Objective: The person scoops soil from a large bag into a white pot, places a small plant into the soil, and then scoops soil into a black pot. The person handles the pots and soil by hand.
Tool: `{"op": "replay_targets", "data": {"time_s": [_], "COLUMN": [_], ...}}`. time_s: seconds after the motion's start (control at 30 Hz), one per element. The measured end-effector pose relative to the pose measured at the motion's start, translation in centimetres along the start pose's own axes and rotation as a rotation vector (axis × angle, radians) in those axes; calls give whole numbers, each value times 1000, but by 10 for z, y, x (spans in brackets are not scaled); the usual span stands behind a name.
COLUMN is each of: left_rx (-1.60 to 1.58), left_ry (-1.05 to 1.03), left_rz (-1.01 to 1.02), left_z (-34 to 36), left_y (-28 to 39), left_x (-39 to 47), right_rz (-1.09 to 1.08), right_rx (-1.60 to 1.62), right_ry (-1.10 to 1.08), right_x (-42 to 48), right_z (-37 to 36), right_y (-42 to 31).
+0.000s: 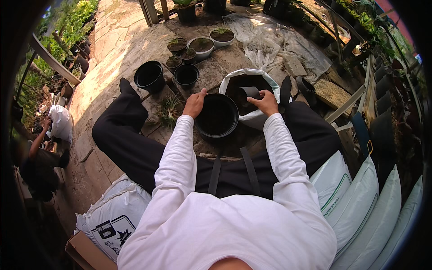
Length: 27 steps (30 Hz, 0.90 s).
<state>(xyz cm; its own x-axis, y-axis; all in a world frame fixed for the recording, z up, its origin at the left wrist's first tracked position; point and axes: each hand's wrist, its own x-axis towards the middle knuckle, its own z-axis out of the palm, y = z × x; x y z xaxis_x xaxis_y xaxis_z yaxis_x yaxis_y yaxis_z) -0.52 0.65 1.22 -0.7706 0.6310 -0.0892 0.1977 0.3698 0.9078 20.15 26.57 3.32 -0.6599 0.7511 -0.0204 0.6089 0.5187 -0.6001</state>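
Note:
Between my legs stands a large black plastic plant pot (216,133), its inside dark with what looks like soil. My left hand (194,103) grips the pot's left rim, thumb and fingers at the edge. To the right, a white sack (258,72) stands with its mouth rolled back and dark soil (236,88) inside. Over that soil my right hand (267,103) pinches a curved grey scoop (250,91) by its right edge. The scoop's lower part is hard to make out. A spiky-leaved plant (168,107) lies on the paving left of my left hand.
Two black pots (150,77) (186,75) stand ahead, with several planted pots (201,47) behind them. Clear plastic sheeting (260,37) covers paving at the far right. Filled sacks (354,199) (114,212) flank me. At far left, another person (38,168) handles a white sack (61,123).

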Motion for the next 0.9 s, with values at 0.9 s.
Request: {"op": "replay_targets", "data": {"time_s": [0.9], "left_rx": [-26], "left_ry": [-16], "left_rz": [35], "left_z": [2], "left_y": [-10], "left_x": [5], "right_rz": [-439], "right_rx": [189], "right_ry": [27], "right_x": [-30], "right_z": [-48], "right_y": [-77]}}
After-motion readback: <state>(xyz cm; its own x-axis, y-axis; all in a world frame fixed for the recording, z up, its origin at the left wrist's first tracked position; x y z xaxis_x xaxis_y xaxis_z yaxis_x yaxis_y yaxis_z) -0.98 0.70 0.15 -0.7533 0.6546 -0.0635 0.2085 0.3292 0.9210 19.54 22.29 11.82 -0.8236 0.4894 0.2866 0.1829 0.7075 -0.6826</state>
